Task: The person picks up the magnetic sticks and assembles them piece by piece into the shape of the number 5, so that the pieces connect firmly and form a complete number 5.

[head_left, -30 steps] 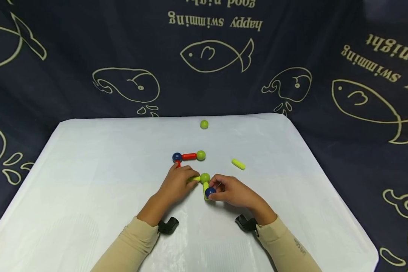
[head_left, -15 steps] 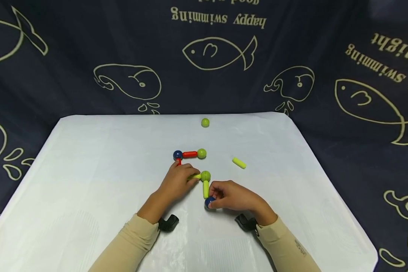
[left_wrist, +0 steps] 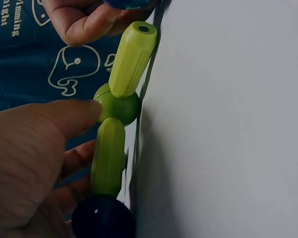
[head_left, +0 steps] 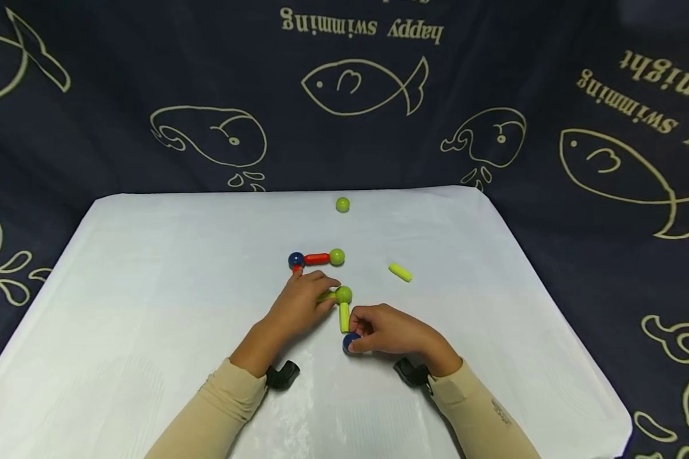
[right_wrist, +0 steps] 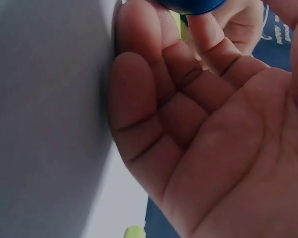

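In the head view, my left hand (head_left: 302, 303) holds a yellow-green magnetic rod (head_left: 326, 296) between thumb and fingers. The left wrist view has the thumb tip against the green ball (left_wrist: 118, 105) that joins it to a second yellow-green rod (left_wrist: 134, 59). That second rod (head_left: 344, 317) points toward me, its dark-tipped end bare. At its near end my right hand (head_left: 393, 329) pinches a blue ball (head_left: 351, 343); whether ball and rod touch I cannot tell. Another dark blue ball (left_wrist: 103, 218) sits at the held rod's other end.
Behind my left hand, a blue ball (head_left: 296, 260) links a red rod (head_left: 317, 258) ending in a green ball (head_left: 337, 257) and another red rod (head_left: 297, 271), partly hidden. A loose yellow-green rod (head_left: 400, 272) and green ball (head_left: 342, 204) lie on the white table (head_left: 178, 255).
My right hand has brought the blue ball toward me, from over the second yellow-green rod to that rod's near end. The left hand keeps its hold with little movement.
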`<action>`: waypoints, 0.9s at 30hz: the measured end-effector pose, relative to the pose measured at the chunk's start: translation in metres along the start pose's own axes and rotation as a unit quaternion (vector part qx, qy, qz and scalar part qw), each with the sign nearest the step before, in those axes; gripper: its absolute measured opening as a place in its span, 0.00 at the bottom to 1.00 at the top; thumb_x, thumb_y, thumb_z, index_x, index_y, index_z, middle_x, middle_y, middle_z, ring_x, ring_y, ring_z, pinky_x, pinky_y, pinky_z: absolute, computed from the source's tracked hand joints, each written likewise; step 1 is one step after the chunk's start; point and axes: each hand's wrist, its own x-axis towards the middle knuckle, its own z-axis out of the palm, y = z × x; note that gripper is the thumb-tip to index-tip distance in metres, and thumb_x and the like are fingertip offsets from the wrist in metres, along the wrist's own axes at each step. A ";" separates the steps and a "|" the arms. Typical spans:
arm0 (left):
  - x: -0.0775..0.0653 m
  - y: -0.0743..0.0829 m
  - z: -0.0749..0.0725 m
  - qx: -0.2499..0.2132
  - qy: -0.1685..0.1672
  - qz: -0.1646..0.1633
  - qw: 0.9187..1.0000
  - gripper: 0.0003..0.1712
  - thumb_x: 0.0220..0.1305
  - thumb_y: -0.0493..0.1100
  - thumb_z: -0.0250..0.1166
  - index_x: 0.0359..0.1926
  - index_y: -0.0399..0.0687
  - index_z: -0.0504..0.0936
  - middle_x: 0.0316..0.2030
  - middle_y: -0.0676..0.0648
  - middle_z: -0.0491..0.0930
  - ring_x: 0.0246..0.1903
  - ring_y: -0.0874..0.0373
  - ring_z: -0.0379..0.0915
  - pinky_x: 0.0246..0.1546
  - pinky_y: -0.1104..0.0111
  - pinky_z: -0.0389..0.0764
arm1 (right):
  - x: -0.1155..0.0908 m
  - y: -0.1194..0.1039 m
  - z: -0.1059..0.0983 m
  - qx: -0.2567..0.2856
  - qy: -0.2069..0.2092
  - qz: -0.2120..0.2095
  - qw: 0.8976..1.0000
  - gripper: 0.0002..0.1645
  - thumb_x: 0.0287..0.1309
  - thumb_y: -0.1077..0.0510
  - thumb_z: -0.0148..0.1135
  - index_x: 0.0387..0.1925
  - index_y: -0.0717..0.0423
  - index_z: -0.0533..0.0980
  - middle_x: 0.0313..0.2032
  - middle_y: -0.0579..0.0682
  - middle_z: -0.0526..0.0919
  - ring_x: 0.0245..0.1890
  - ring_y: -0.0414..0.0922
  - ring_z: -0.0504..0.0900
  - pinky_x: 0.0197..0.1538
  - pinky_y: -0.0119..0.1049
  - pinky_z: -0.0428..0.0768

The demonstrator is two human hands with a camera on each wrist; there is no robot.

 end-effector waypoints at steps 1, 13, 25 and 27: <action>0.001 0.000 -0.001 -0.008 -0.003 -0.001 1.000 0.17 0.66 0.46 0.68 0.54 0.48 0.84 0.46 0.49 0.82 0.49 0.53 0.77 0.60 0.49 0.69 | 0.001 0.001 0.000 0.000 0.000 0.000 1.000 0.12 0.58 0.53 0.71 0.36 0.52 0.75 0.26 0.40 0.73 0.26 0.36 0.71 0.31 0.30 0.69; 0.020 -0.003 -0.004 -0.065 -0.094 -0.028 0.993 0.21 0.65 0.48 0.69 0.56 0.48 0.83 0.50 0.48 0.80 0.50 0.53 0.77 0.54 0.58 0.75 | 0.003 0.006 0.005 0.000 0.020 0.010 1.000 0.13 0.58 0.51 0.72 0.36 0.49 0.75 0.25 0.39 0.74 0.26 0.36 0.72 0.31 0.31 0.70; 0.019 -0.003 -0.003 -0.061 -0.106 -0.043 0.992 0.19 0.67 0.49 0.67 0.56 0.48 0.83 0.45 0.51 0.81 0.45 0.57 0.76 0.50 0.60 0.76 | -0.001 0.007 0.007 0.004 0.031 0.021 0.999 0.14 0.56 0.51 0.73 0.35 0.49 0.74 0.25 0.39 0.75 0.26 0.35 0.72 0.31 0.30 0.70; 0.018 -0.003 -0.002 -0.060 -0.104 -0.040 0.992 0.19 0.67 0.49 0.67 0.56 0.48 0.83 0.43 0.52 0.81 0.43 0.57 0.76 0.49 0.60 0.76 | -0.001 0.007 0.008 0.002 0.033 0.021 0.999 0.15 0.56 0.51 0.74 0.35 0.50 0.74 0.25 0.39 0.74 0.26 0.35 0.72 0.30 0.30 0.70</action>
